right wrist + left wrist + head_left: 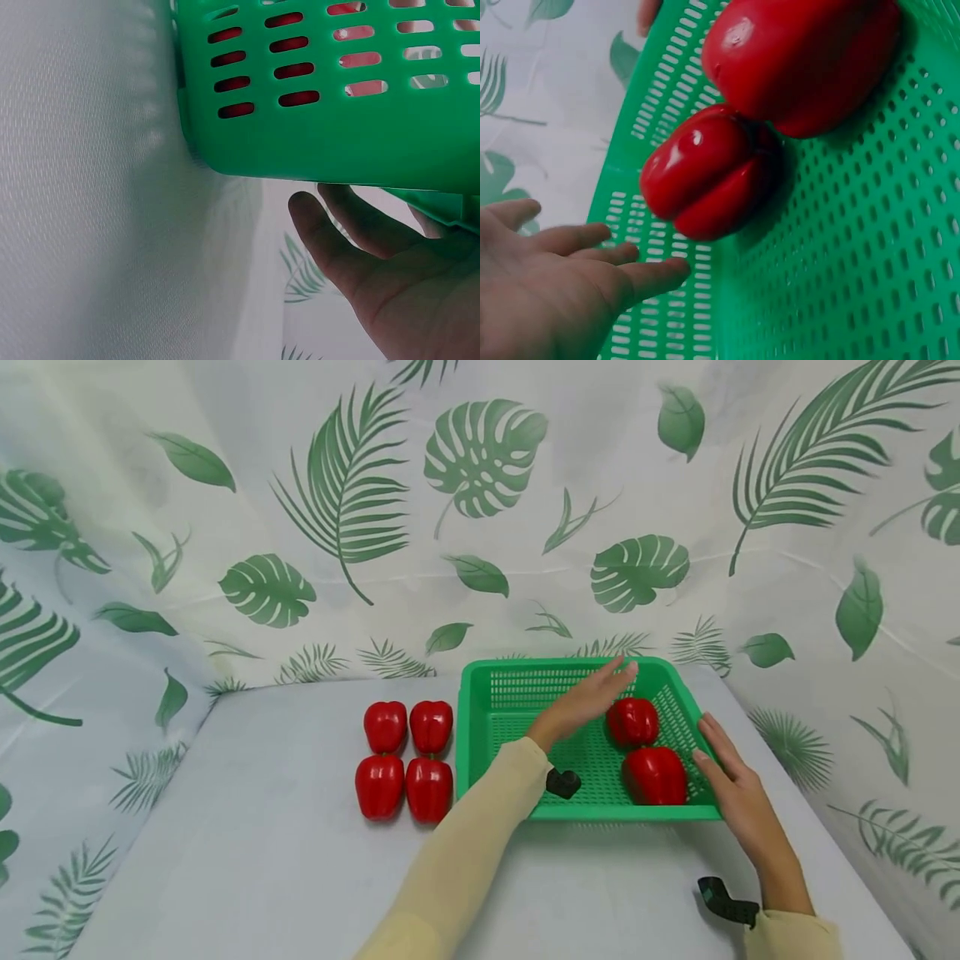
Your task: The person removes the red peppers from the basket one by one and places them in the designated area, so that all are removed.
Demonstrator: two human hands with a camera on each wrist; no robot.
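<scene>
A green plastic basket (585,812) stands on the table with two red bell peppers inside, a rear one (632,722) and a front one (655,777). My left hand (581,703) reaches over the basket toward its back rim, fingers extended and holding nothing. In the left wrist view, that hand (562,285) is beside the smaller-looking pepper (705,172), apart from it. Against the basket's right rim rests my right hand (738,789), its fingers loosely extended along the outside. The right wrist view shows these fingers (322,240) near the slotted basket wall (300,142).
Left of the basket, several red bell peppers (380,787) stand in two rows on the white table (247,827). A leaf-patterned cloth (337,635) hangs behind and at both sides. Black wrist-camera mounts (564,783) sit at both wrists.
</scene>
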